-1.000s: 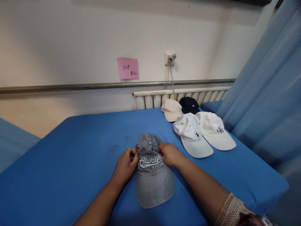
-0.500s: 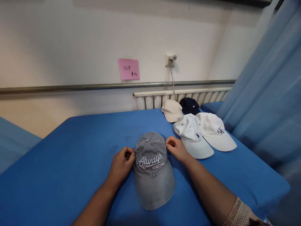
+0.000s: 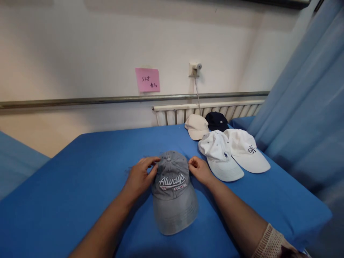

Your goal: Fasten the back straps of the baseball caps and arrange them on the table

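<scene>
A grey baseball cap with "Always" lettered in white lies in front of me, its brim toward me. My left hand is at the crown's left side, thumb and forefinger apart, their tips against the fabric. On the crown's other side, my right hand pinches the cap's edge between thumb and fingers. To the right of that hand sits a pale cap with a small dark emblem, overlapping a white cap with dark letters.
A beige cap and a navy cap lie farther back. The blue-covered bed meets a wall with a radiator, a metal rail, a socket and a pink note. A blue curtain hangs at right.
My left hand has loosened its pinch and slid up along the cap's side, fingers spreading. The cap's brim has shifted slightly left and away from me. My right hand stays nearly in place.
</scene>
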`<state>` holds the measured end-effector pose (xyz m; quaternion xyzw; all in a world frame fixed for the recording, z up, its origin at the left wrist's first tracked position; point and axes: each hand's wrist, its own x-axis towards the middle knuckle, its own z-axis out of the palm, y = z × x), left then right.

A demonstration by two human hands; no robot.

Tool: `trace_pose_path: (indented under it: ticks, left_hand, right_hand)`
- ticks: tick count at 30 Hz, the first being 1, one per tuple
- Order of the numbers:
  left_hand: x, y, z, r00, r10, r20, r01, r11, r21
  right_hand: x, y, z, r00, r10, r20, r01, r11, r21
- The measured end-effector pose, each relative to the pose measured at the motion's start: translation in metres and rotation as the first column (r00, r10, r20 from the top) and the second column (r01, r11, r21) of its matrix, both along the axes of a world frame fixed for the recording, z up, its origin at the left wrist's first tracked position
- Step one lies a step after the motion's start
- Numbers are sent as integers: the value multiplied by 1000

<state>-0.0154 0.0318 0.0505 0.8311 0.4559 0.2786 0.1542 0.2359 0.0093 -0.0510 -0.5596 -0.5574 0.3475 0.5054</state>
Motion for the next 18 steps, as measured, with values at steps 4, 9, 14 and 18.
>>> trace_pose_path:
  ticks: [4,9,14,18]
  left_hand:
    - [18,20,31,910,-344,-229,343,938,-48]
    - [38,33,48,786,-451,-423,425,891,-159]
    - [44,35,54,804,-391,-448,374,918,-128]
    - [39,32,66,833,-385,-398,375,921,-108]
  right_hand:
    - [-1,1,0,1000,-15,-16,15,1000,7]
    - [-1,2,-1,1000,2,-7,-2,1000,27]
    - [-1,2,2,1000,-17,-12,17,999,29]
    - [-2,0,9,999,-27,-17,28,999,38]
